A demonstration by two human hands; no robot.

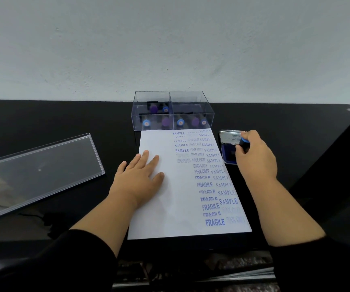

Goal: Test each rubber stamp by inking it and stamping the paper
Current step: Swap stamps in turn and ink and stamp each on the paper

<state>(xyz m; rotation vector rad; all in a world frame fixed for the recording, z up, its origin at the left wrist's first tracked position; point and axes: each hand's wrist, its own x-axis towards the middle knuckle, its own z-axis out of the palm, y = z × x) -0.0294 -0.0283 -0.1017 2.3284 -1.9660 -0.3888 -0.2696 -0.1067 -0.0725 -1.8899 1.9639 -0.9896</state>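
Note:
A white sheet of paper (176, 203) lies on the black table, its right side covered with blue prints reading SAMPLE, FAX OUT, EXPRESS and FRAGILE. My left hand (140, 175) rests flat on the sheet's left part, fingers straight. My right hand (256, 154) grips a rubber stamp with a blue and black handle (243, 142) and holds it down on the open ink pad (228, 153), just right of the paper. The pad's silver lid (230, 136) stands open behind it.
A clear plastic box (173, 111) with compartments stands behind the paper, holding several stamps with blue and purple handles. Its clear lid (37, 171) lies tilted at the left. A pale wall rises behind the table. Something dark crosses the right edge.

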